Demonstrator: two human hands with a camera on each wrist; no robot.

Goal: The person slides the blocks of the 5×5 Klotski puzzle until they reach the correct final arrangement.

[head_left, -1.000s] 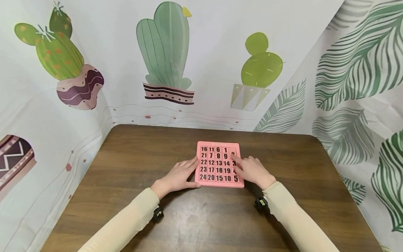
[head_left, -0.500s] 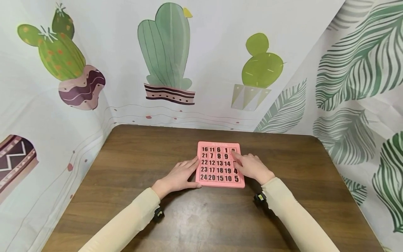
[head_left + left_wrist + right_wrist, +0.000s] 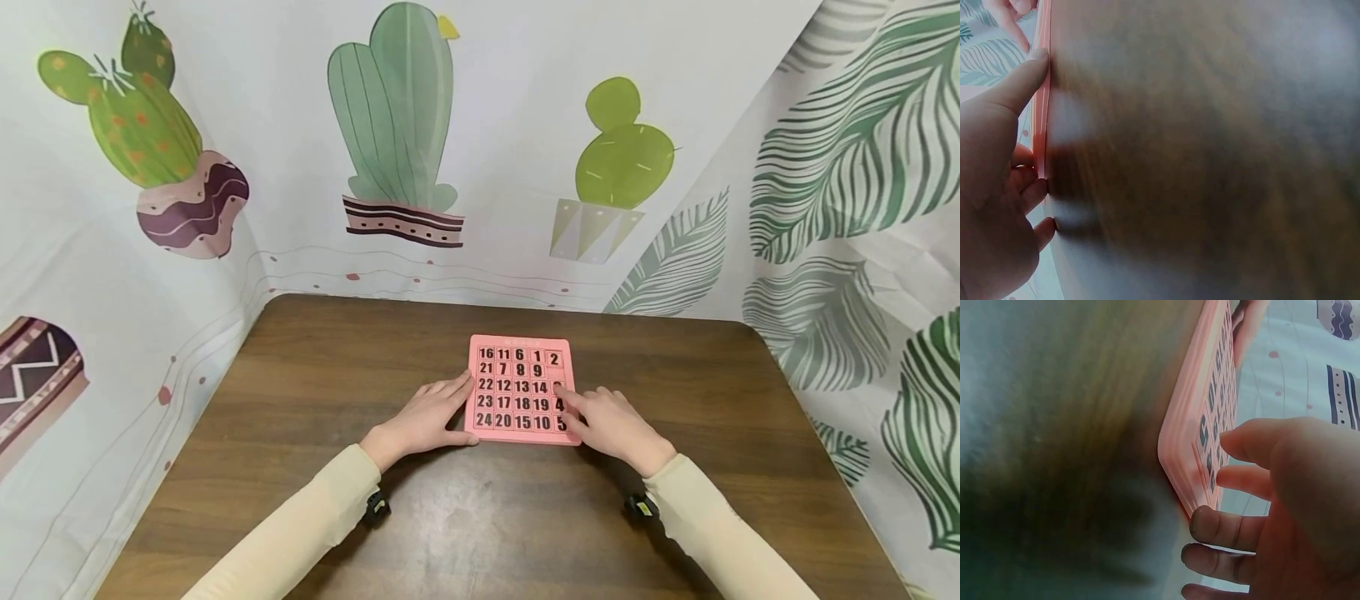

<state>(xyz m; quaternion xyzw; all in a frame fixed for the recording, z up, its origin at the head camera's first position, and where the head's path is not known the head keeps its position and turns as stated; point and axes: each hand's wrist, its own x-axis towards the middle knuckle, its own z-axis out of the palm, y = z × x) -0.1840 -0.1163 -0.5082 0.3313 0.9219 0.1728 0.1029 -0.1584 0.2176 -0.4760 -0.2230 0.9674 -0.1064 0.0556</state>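
A pink number slide puzzle (image 3: 517, 436) lies flat on the table, its black-numbered tiles in rows. Tile 2 (image 3: 554, 359) sits in the top right corner, with a bare slot right below it. Over the right column reaches my right hand (image 3: 613, 423), index fingertip on tile 3 and thumb by tile 5, both partly covering the numbers. In the right wrist view its other fingers extend beside the puzzle's edge. My left hand (image 3: 423, 422) rests against the left side, fingers along the edge and thumb at the near left corner; the left wrist view shows the thumb (image 3: 1022, 78) on the rim.
The brown wooden table (image 3: 465, 517) spreads around the puzzle. Behind and beside it hangs a white cloth (image 3: 510, 125) printed with cacti and leaves. Each wrist carries a small black camera, such as the right one (image 3: 641, 506).
Tile 2 has slid up into the top right corner, leaving the slot beneath it. My right hand has since moved toward me, from tile 2 to tile 3. The left hand stays put.
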